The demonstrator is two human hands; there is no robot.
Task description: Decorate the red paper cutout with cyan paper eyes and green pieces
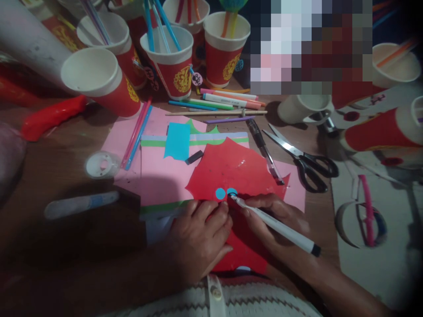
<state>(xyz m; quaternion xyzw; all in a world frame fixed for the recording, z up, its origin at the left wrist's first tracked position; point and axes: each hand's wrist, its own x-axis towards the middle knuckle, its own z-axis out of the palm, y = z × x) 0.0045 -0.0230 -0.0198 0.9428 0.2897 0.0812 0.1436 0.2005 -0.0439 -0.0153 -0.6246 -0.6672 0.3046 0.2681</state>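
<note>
Between the fingers of my right hand point(274, 220) is a white marker point(284, 230) with a black end. Its tip touches the right one of two small blue paper circles point(220, 193), where a black curved line shows. Both circles lie on a spiky-edged piece of red paper point(238, 163). My left hand point(206, 233) rests on the red paper just below the circles, fingers bent and pressing down. A black marker cap point(194, 157) lies apart, at the upper left edge of the red paper. Pink paper sheets point(158, 176) spread underneath.
Black-handled scissors point(300, 156) and a black pen point(264, 149) lie to the right. Several markers point(231, 100) and a wooden stick point(216, 113) lie behind the paper. Red-and-white paper cups point(168, 61) stand at the back. A glue tube point(81, 204) and tape roll point(361, 223) flank the work.
</note>
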